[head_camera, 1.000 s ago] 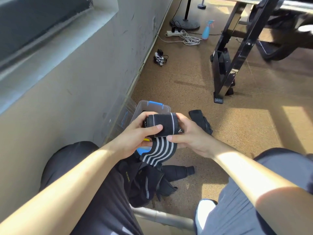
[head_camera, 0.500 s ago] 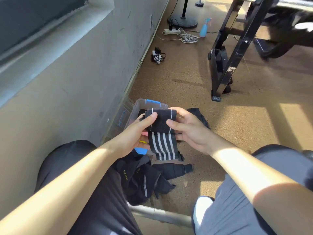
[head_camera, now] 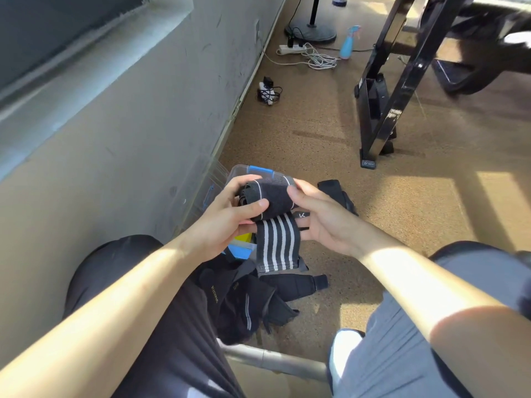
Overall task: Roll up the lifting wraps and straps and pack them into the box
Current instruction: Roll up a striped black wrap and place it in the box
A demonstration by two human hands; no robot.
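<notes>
— What's in each grip?
— Your left grip (head_camera: 230, 216) and right grip (head_camera: 321, 222) both curl round the rolled wrap (head_camera: 271, 198), one at each end. Its striped tail (head_camera: 277, 245) hangs loose below them.
— And the box?
— The box (head_camera: 238, 172) sits on the floor (head_camera: 330, 156), just behind your left grip. Loose straps (head_camera: 253, 303) lie below both.

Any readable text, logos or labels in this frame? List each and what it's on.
"K" (a lone white mark, likely a logo): on the black tab of the striped wrap.
Gold lettering on the black strap pile: too blurred to read.
Labels on the black frame leg: too small to read.
</notes>
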